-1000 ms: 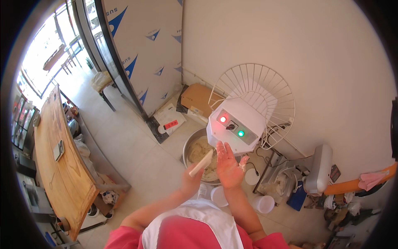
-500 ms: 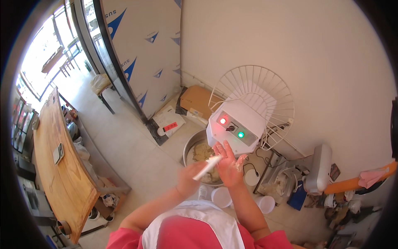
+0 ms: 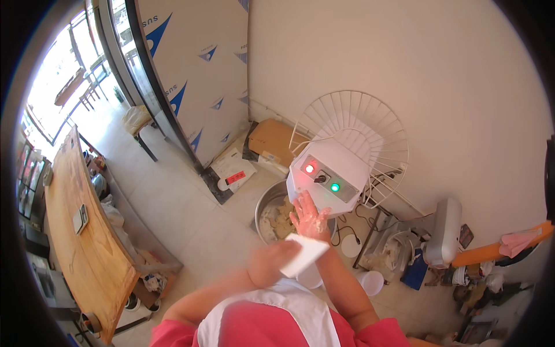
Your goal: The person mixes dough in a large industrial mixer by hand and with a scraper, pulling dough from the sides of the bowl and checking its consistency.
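Note:
My left hand (image 3: 267,263), smeared by motion, grips a flat white dough scraper (image 3: 305,254), which lies against the wrist of my right hand (image 3: 310,217). That right hand is raised with its fingers apart, and bits of dough cling to it. Below and beyond it is a round steel mixing bowl (image 3: 259,218) holding pale, lumpy dough (image 3: 281,221); my hand and arm cover part of the bowl. The white dough mixer (image 3: 315,198) stands over the bowl, a red and a green light lit on its panel, its wire guard (image 3: 399,136) raised.
At left stands a long wooden table (image 3: 87,231) with a small scale (image 3: 80,218) on it. A flattened cardboard box (image 3: 272,141) lies behind the bowl. To the right are a silver stand mixer (image 3: 444,234), a blue dustpan-like object (image 3: 413,270) and a white tub (image 3: 370,283).
The scraper has moved down and right, from near my right fingers to the wrist, and now shows its broad face. My right hand has turned and shifted slightly left.

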`<state>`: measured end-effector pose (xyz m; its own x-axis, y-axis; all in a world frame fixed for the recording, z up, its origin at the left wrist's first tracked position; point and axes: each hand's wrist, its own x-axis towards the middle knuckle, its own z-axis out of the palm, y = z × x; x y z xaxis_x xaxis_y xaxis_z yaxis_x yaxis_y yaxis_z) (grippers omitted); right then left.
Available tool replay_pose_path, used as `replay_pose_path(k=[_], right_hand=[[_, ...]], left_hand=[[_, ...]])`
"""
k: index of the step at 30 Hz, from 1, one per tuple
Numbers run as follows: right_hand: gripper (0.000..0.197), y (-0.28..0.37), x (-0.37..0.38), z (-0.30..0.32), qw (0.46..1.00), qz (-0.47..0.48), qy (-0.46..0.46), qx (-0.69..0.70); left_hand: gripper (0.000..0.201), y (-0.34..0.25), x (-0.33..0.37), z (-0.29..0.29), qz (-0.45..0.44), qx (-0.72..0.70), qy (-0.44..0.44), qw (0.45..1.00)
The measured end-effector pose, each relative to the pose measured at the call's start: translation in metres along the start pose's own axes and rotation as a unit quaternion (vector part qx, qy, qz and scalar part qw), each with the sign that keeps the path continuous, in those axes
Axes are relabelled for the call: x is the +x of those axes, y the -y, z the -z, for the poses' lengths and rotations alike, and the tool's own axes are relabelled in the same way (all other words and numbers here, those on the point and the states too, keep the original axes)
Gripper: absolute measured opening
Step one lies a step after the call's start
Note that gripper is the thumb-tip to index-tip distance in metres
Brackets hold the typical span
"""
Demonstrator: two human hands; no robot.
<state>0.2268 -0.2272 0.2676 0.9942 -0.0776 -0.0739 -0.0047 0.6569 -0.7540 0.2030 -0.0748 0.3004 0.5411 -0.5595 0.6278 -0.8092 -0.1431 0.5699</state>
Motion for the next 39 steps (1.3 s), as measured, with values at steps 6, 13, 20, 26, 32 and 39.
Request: replay_pose_path(k=[6,13,20,26,32,39], right_hand=[[0.056,-0.014,0.003,-0.018,0.996,-0.056,-0.072,-0.025],[0.048,-0.021,-0.007,-0.009,0.906,0.101,0.04,-0.408],[0.04,-0.009,0.007,-0.019,0.646,0.276,-0.081,-0.707],[0.048,-0.012,-0.009,-0.018,0.595,0.285,-0.021,-0.751],[0.045,-0.01,-0.026,-0.03,0.42,0.217,0.07,-0.879],[0.031,-0.007,-0.03,-0.034,0.511,0.242,0.163,-0.809]], left_hand=[[0.034,-0.005,0.004,-0.005,0.06,0.0,-0.022,0.998],[0.029,0.017,0.002,0.001,0.162,0.001,-0.098,0.982],[0.034,-0.007,-0.003,0.009,0.082,0.039,-0.046,0.995],[0.036,0.006,-0.001,0.006,0.104,0.039,-0.045,0.993],[0.034,0.014,-0.006,0.01,0.104,0.057,-0.056,0.991],[0.036,0.023,-0.011,0.011,0.095,0.076,-0.026,0.992]])
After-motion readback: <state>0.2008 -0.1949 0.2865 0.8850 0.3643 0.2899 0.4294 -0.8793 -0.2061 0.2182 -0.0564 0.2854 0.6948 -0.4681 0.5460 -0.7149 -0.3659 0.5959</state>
